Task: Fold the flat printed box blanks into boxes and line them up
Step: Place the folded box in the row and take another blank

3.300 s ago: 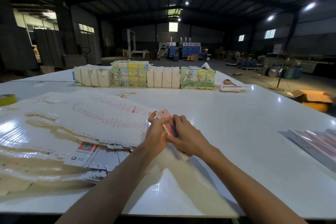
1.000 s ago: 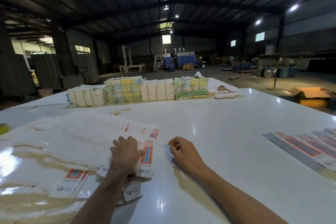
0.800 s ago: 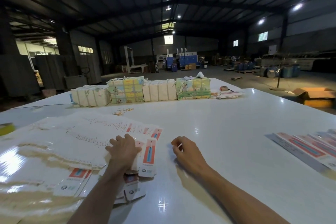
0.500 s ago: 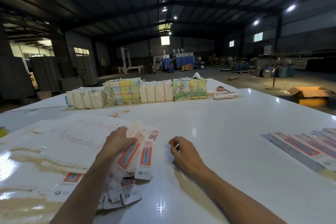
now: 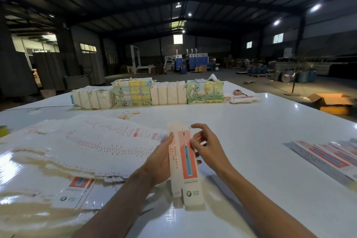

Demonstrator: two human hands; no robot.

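Box blank (image 5: 183,164), long, printed pink and white: held lengthwise above the white table (image 5: 251,131). Left hand (image 5: 160,162): fingers curled round its left edge. Right hand (image 5: 207,148): thumb and lower fingers pinching its right edge, forefinger lifted. Fanned flat blanks (image 5: 87,145) lie to the left.

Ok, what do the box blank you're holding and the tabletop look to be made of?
The box blank looks like thin printed paperboard: it stays stiff and folds along a straight crease. Blur leaves open whether the print is coated. The table has a hard, glossy white top that mirrors the ceiling lights: likely laminate or painted board, I cannot tell which.
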